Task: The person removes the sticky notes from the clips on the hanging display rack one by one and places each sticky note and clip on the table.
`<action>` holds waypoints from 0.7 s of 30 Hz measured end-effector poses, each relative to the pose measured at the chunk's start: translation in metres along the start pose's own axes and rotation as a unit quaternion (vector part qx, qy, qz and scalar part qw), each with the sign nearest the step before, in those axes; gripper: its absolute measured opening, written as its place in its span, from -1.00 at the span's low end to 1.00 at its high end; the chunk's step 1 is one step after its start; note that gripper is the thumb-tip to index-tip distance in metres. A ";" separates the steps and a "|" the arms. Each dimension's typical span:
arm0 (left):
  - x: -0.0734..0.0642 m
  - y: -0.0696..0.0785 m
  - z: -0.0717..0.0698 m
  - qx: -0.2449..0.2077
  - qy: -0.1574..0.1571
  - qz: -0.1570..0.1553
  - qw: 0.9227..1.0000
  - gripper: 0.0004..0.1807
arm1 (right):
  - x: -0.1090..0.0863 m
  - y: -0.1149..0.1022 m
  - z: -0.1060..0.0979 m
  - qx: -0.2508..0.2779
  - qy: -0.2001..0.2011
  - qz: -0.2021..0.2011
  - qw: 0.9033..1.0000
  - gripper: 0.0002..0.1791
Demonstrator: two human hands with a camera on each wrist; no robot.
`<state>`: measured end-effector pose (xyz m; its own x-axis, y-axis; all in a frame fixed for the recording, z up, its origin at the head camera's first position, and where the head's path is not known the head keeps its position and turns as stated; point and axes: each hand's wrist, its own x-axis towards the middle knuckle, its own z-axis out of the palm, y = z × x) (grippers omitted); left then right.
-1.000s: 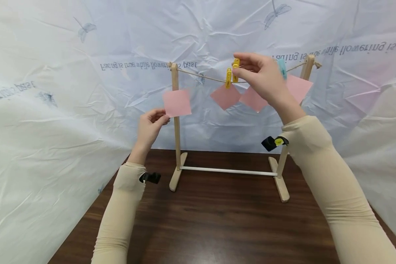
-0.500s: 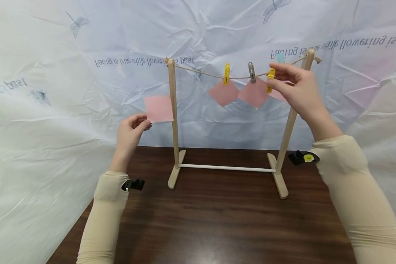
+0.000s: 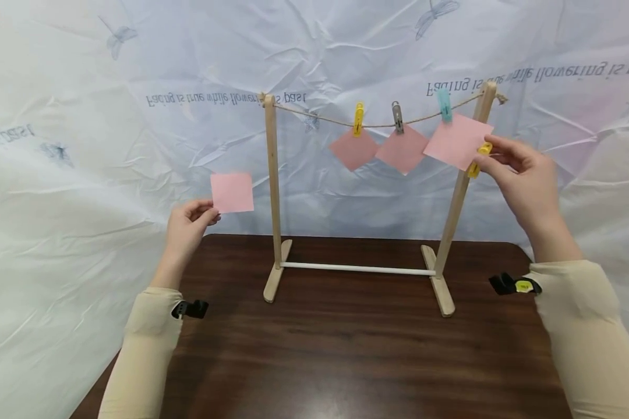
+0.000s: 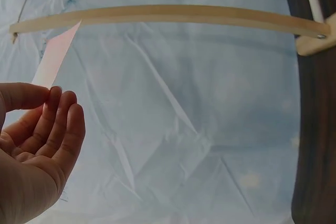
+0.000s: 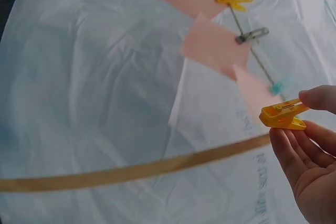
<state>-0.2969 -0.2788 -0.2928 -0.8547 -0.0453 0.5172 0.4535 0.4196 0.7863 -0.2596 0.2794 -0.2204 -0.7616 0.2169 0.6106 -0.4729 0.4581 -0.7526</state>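
My left hand (image 3: 187,230) pinches a pink paper square (image 3: 233,192) by its lower corner, left of the wooden stand. Between thumb and fingers, my right hand (image 3: 529,183) holds a yellow clothespin (image 3: 479,160) beside the right post. Three pink papers hang from a string (image 3: 325,119). A yellow clothespin (image 3: 358,119) grips the left paper (image 3: 353,150), a grey one (image 3: 397,117) the middle paper (image 3: 402,150), and a teal one (image 3: 444,105) the right paper (image 3: 458,141). In the right wrist view the held clothespin (image 5: 283,115) is apart from the string.
The stand has a left post (image 3: 272,180), a right post (image 3: 455,215), flat feet and a white crossbar (image 3: 356,268). It stands on a dark wooden table (image 3: 346,349). A pale printed sheet (image 3: 340,198) hangs behind and at the sides.
My right hand has moved right and down with the yellow clothespin, away from the middle of the string. My left hand has moved left and down with its paper.
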 end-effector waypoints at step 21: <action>-0.033 -0.070 0.008 0.050 -0.029 -0.044 0.997 -0.70 | -0.064 0.128 -0.028 -0.161 -0.052 0.101 0.980 -0.36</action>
<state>-0.3021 -0.2995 -0.3675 -0.9046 -0.0342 0.4249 0.3512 0.5050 0.7884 -0.2591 0.3480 -0.3486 -0.8744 0.2487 0.4165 -0.1572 0.6671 -0.7282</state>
